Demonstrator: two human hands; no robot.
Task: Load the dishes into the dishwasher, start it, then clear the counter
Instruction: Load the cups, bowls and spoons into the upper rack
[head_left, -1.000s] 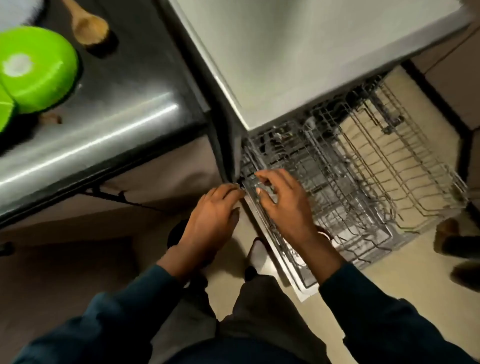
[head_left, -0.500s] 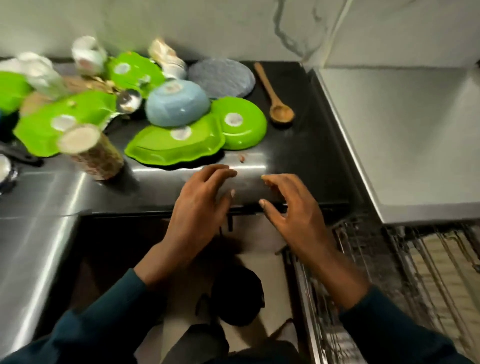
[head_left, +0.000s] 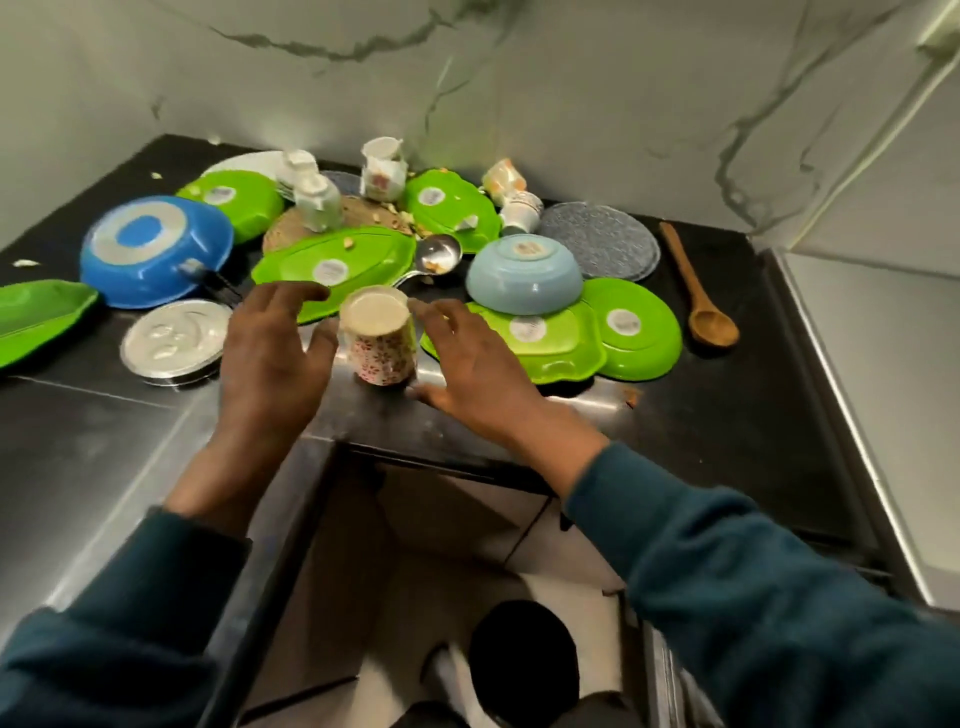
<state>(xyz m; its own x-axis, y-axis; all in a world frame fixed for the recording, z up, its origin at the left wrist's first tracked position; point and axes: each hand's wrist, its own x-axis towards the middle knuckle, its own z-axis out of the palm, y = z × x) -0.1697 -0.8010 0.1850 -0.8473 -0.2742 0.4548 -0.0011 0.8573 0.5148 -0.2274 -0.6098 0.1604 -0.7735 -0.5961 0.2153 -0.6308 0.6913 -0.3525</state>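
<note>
Dark counter (head_left: 727, 415), floral cup (head_left: 382, 340) between open hands, labels unreadable

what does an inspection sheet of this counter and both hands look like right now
surface: dark steel counter, crumbs scattered.
job's things: floral paper-patterned cup upside down near the front edge; pale blue bowl and dark blue bowl inverted; green plastic plates overlapping.
clutter: wooden spoon, metal ladle, round steel lid.
hands: left hand and right hand flank the cup, fingers spread, holding nothing.
cables: nothing seen.
surroundings: marble-look wall; white appliance top at right.
</note>
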